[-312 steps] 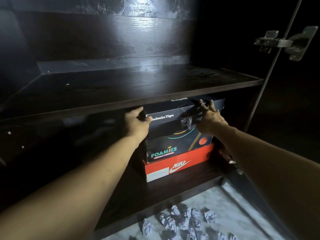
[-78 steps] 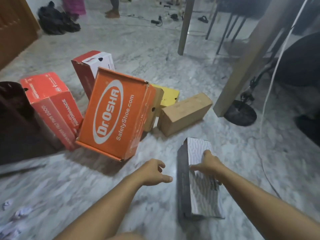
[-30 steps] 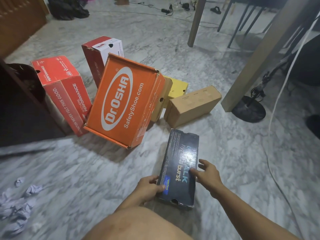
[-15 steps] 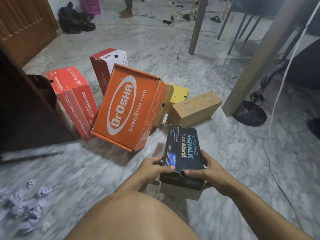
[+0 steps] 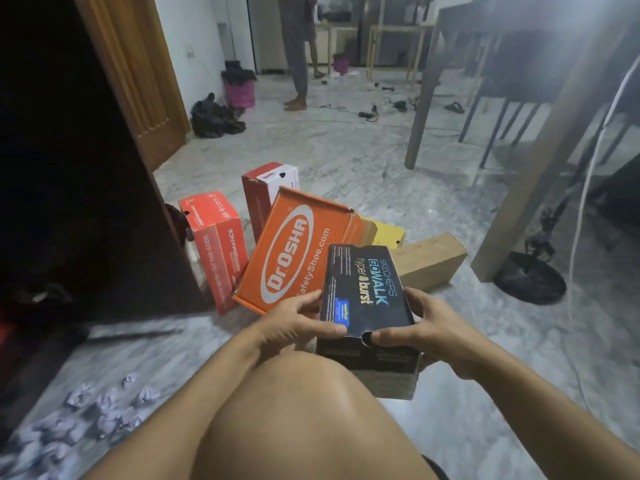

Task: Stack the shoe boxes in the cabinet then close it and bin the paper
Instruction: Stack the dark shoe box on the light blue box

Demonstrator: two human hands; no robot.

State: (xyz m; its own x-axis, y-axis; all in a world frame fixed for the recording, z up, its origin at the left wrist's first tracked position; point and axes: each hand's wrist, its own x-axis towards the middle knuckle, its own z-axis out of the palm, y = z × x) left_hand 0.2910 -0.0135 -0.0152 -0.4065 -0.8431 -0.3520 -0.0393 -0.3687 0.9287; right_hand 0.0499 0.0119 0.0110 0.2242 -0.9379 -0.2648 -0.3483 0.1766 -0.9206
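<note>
Black Skechers box [image 5: 365, 289] held above the floor [image 5: 398, 174] over a bare knee [image 5: 294, 403], long axis running away from the camera, printed lid facing up, near end lowest. Left hand [image 5: 294, 318] gripping the left side, thumb on the lid; right hand [image 5: 420, 322] gripping the right side, thumb at the lid's front notch. Lid closed, contents hidden. Just beyond, tilted orange Dr.Osha box [image 5: 294, 251] leaning back; red box [image 5: 216, 244] standing on end beside the dark cabinet door [image 5: 104, 202]; red-and-white box [image 5: 268, 188] upright behind; yellow box [image 5: 386, 233] and brown box [image 5: 427, 261] lying flat. All shut. Crumpled paper balls [image 5: 79, 420] scattered on floor at lower left.
</note>
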